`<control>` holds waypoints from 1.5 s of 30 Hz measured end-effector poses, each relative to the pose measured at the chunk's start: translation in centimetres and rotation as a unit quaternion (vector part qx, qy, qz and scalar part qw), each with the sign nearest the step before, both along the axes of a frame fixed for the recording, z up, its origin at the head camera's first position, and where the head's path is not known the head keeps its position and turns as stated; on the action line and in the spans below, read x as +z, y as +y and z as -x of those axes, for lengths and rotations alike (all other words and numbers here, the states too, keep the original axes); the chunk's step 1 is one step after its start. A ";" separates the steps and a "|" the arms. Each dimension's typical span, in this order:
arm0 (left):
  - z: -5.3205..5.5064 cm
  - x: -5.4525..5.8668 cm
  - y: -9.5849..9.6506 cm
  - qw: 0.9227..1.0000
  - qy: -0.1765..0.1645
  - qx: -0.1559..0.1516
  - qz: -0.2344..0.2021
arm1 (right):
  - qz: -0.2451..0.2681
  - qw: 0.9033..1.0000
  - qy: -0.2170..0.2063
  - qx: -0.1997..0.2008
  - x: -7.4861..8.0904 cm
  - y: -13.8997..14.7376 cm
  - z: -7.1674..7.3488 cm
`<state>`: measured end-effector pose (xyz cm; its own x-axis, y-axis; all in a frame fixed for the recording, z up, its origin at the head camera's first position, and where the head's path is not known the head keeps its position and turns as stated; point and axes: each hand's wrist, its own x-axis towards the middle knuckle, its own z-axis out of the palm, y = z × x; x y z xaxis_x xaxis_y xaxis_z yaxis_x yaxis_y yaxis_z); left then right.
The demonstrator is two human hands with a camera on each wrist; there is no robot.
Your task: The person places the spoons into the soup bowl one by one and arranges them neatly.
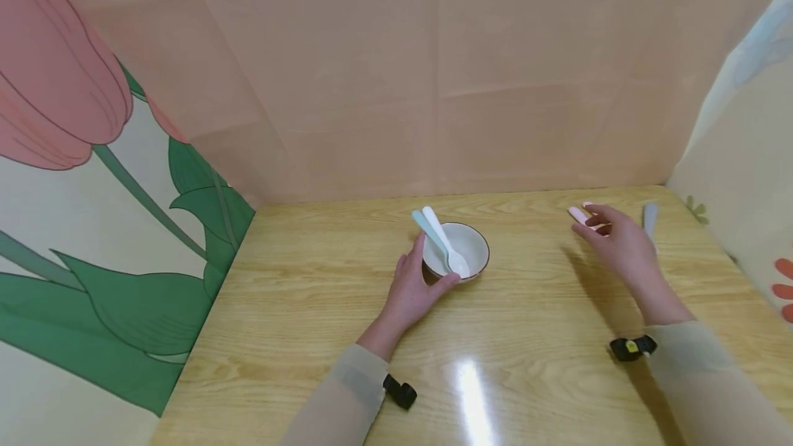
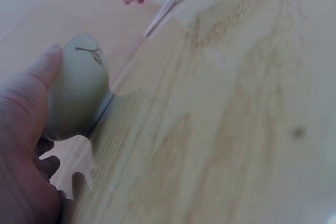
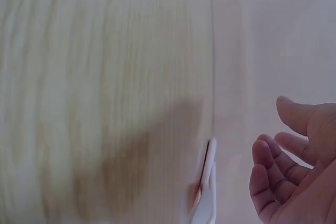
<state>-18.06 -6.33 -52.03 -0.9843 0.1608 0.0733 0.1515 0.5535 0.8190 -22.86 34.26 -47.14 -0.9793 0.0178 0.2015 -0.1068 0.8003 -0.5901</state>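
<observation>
White and brown-rimmed, a bowl (image 1: 476, 242) sits near the middle of the wood-grain worktop (image 1: 279, 308), towards the back. Inside lean a white spoon (image 1: 458, 264) and a light blue spoon (image 1: 427, 226), side by side, their handles sticking out over the rim at the far left. The left hand (image 1: 413, 293) grips the bowl from its left, thumb on the near side and fingers curved round the other. Well off to the right, the right hand (image 1: 621, 242) hangs over some pink cutlery (image 1: 578, 215), its fingers loosely bent and holding nothing; the right wrist view shows a gap between them. Just beyond that hand lies a grey utensil (image 1: 650, 217). Behind the worktop hangs a peach backdrop (image 1: 372, 88), with a large printed tulip (image 1: 58, 60) at left.
</observation>
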 end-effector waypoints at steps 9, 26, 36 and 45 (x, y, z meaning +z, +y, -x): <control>0.0 0.1 0.0 1.000 0.001 -0.002 -0.002 | -0.017 0.999 -0.025 -0.010 -0.4 1.7 0.2; -0.1 0.1 0.0 1.000 -0.005 0.002 -0.001 | -0.037 0.996 -0.086 -0.001 -0.8 3.6 0.3; -0.1 0.0 0.0 1.000 -0.001 0.002 -0.003 | -0.043 0.994 -0.097 0.005 -1.5 4.3 0.9; -0.1 0.1 0.0 1.000 0.005 0.000 -0.004 | -0.039 0.991 -0.130 0.003 -1.8 4.9 1.8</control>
<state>-17.99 -6.32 -51.96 -0.9834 0.1608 0.0844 0.1599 0.5462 0.8223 -24.64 39.17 -48.96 -0.9984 0.0063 -0.0569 0.0357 0.8446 -0.5341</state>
